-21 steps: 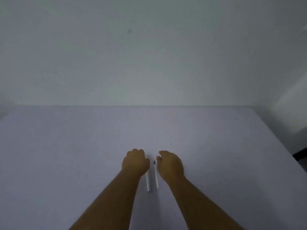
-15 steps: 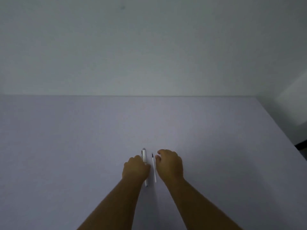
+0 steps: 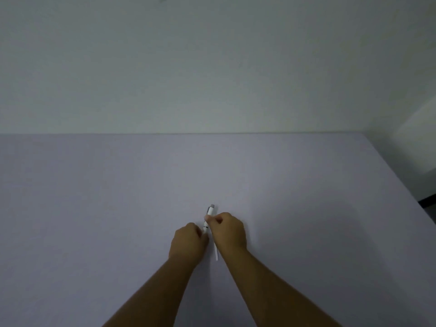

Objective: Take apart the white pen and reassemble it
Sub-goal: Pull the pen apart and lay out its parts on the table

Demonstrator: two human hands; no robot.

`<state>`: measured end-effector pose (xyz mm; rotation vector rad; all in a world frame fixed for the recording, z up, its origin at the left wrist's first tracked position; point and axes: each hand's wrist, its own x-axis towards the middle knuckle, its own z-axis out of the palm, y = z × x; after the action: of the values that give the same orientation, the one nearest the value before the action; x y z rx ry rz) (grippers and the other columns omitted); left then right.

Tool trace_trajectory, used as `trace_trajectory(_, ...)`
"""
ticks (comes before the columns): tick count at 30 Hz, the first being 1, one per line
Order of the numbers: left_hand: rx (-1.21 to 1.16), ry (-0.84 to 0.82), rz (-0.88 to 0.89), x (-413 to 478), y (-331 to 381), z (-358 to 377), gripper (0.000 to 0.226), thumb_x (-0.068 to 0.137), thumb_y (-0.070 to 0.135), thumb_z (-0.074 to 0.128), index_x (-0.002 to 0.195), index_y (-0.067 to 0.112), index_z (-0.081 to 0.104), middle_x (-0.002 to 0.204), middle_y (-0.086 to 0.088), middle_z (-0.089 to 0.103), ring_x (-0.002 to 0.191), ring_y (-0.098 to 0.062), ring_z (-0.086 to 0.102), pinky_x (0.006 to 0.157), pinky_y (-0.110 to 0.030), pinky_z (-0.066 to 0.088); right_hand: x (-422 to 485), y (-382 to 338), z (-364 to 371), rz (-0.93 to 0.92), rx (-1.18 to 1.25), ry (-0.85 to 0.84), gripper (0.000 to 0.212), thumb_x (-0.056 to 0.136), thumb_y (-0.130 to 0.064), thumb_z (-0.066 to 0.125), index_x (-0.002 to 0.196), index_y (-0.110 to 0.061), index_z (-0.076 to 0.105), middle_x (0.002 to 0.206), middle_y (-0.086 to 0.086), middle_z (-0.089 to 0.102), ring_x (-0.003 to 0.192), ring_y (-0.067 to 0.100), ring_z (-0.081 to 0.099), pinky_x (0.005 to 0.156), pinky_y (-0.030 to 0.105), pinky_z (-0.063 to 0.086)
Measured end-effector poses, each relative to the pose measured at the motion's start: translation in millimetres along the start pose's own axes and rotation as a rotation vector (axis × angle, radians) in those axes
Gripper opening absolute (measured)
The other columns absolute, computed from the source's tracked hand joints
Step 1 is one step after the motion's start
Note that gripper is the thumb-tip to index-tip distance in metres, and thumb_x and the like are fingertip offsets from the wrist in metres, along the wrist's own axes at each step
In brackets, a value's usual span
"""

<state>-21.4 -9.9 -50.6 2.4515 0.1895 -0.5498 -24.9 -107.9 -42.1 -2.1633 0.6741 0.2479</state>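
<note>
Nearest the camera, two bare forearms reach forward over the pale lilac matte tabletop [image 3: 94,220] and meet at its middle. Between the wrists a thin white plastic tube [image 3: 216,252], probably the pen's inner refill, pokes back toward the person; whether it lies on the surface or is held is unclear. Just beyond, the left hand [image 3: 187,244] is curled closed around the lower end of the white plastic pen body [image 3: 208,217], while the right hand [image 3: 227,231] pinches that body higher up between thumb and fingertips. Its grey-capped far end sticks out past both hands, pointing away.

Judging by the loose tube, the pen seems to be apart and the step in hand is likely rejoining or separating barrel sections. Doing it well calls for keeping both parts on one straight axis, twisting with the right fingers while the left fist holds steady, and working low over the table so that a dropped small part cannot roll far.

Farther out the tabletop runs bare to a straight back edge against a plain greyish-white wall [image 3: 212,67]; at right the table edge falls off toward a dim corner.
</note>
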Motion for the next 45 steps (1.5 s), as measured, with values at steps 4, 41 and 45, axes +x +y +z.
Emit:
trace_trajectory(4,0.058,0.013,0.122,-6.8,2.1,-4.5,0.016,0.093,0.028,0.051,0.081,0.017,0.050,0.068,0.005,0.051,0.066,-0.013,0.049,0.052,-0.018,0.034,4.7,-11.4,-6.7,0.097,0.179,-0.042,0.030,0.087,-0.033,0.061,0.090,-0.006,0.073,0.093,0.010,0.074,0.084,0.024,0.066,0.081,0.036,0.051)
trace_trajectory(41,-0.050,0.028,0.110,-9.0,-1.0,-28.2,0.025,0.089,0.027,0.061,0.109,0.012,0.065,0.088,0.000,0.062,0.078,-0.015,0.058,0.072,-0.023,0.045,14.6,31.2,-16.9,-0.023,-0.267,0.003,0.038,0.081,-0.038,0.067,0.099,-0.006,0.060,0.101,0.010,0.063,0.096,0.028,0.063,0.080,0.037,0.052)
trace_trajectory(45,-0.027,0.028,0.132,-11.4,1.3,-30.3,0.021,0.089,0.027,0.060,0.104,0.013,0.065,0.084,0.002,0.060,0.075,-0.014,0.057,0.070,-0.023,0.046,12.7,16.3,-25.4,-0.043,0.059,0.013,0.038,0.085,-0.049,0.058,0.078,-0.012,0.057,0.075,0.000,0.057,0.075,0.020,0.057,0.068,0.029,0.045)
